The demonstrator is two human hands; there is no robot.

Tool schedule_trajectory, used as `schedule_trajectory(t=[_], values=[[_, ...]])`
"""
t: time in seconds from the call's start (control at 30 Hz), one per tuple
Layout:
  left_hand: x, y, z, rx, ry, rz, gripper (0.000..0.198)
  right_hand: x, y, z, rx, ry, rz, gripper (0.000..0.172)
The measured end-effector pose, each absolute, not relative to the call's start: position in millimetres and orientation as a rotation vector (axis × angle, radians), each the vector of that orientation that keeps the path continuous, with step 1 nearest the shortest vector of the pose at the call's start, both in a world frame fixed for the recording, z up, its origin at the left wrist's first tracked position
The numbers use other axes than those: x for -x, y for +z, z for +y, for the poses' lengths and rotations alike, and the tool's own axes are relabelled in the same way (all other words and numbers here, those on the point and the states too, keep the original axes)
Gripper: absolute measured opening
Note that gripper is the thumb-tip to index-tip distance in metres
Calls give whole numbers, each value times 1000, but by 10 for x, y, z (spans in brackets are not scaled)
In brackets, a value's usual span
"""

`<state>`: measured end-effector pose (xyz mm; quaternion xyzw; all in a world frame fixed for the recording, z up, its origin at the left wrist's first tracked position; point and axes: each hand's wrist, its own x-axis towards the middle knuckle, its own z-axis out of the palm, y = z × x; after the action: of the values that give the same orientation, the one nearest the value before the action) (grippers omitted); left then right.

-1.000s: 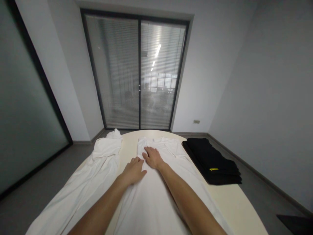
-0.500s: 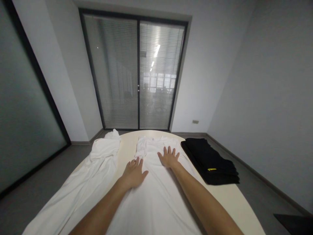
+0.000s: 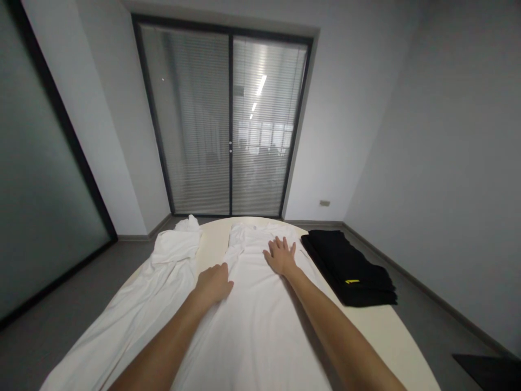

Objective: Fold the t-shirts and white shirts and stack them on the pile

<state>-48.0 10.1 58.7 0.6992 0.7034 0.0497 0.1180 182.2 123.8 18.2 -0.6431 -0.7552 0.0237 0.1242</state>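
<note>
A white garment point(image 3: 256, 320) lies spread lengthwise on the cream table point(image 3: 391, 336) in front of me. My right hand point(image 3: 280, 254) rests flat on its upper part, fingers spread toward the collar end. My left hand point(image 3: 214, 282) sits at the garment's left edge with its fingers curled down onto the cloth. A second white garment point(image 3: 150, 293) lies stretched along the table's left side, a narrow strip of bare table between the two.
A folded black garment point(image 3: 352, 266) with a small yellow mark lies on the table's right side. Beyond the table's rounded far end are glass doors with blinds point(image 3: 230, 125). Grey floor runs along both sides.
My left hand slid left to the garment's edge and its fingers curled. My right hand first moved right across the cloth, then stayed flat and spread.
</note>
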Motion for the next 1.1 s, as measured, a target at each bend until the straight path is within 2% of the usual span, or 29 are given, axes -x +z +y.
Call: schedule_trajectory(t=[0.1,0.23,0.4,0.53,0.7,0.9,1.1], values=[[495,616,82,-2000,152,2007,23,-1702,322,898,1645,-61,-2271,45],[520,665,97,-1962,227,1890,10,-1461,602,242,1457,64,-2434,30],[562,622,148,-1807,288,1667,15,-1226,743,-645,1177,239,-2762,16],[615,509,191,-1703,336,1607,13,-1099,550,-1030,907,256,-2832,28],[678,412,262,-1671,381,1551,15,-997,333,-1060,841,223,-2757,46],[704,358,307,-1701,390,1530,23,-940,318,-981,816,159,-2798,18],[680,389,268,-1961,522,1520,31,-992,421,-1045,885,237,-2682,23]])
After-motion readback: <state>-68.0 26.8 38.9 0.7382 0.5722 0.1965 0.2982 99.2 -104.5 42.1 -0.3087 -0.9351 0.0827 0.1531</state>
